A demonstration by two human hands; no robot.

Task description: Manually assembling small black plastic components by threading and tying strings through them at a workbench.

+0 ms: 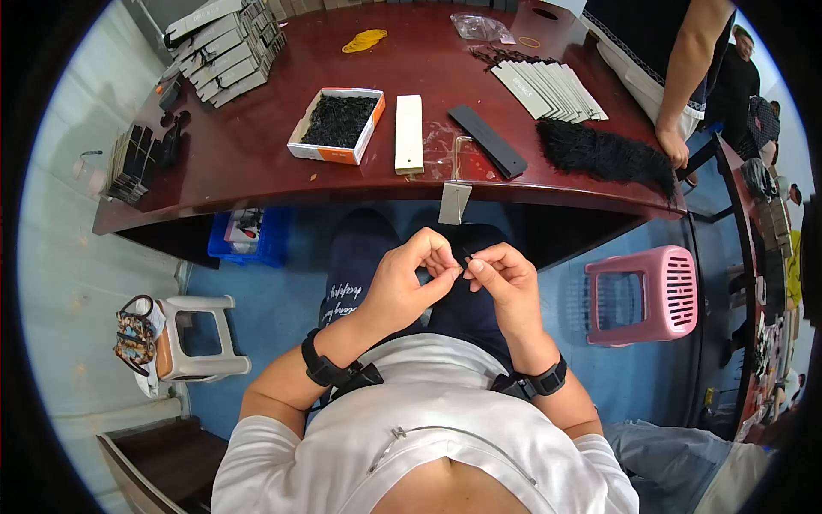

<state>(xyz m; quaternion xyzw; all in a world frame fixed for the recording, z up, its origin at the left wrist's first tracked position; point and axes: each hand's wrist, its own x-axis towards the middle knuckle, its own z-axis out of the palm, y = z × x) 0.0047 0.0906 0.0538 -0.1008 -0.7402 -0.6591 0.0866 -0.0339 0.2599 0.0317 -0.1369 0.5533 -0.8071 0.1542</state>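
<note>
My left hand [415, 276] and my right hand [505, 281] meet in front of the table edge, over my lap. Both are closed, thumbs and forefingers pinching almost tip to tip. A small dark piece [467, 255] pokes up from the right fingertips; its kind is too small to make out. Whatever the left fingertips pinch is hidden. Just beyond my hands, a pale metal bracket [455, 204] hangs at the table edge. Behind it on the table lie a long cream strip [409, 135], a dark strip [486, 140] and a white-and-orange box [356, 154] full of black strings [340, 122].
On the dark red table [257, 163], fanned pale tags [548, 90] lie near a black string bundle [599, 154]. Stacked pale tag bundles [227, 51] stand far left. Another person's hand [673, 147] rests at the right corner. A pink stool [646, 295] and pale stool [201, 338] flank me.
</note>
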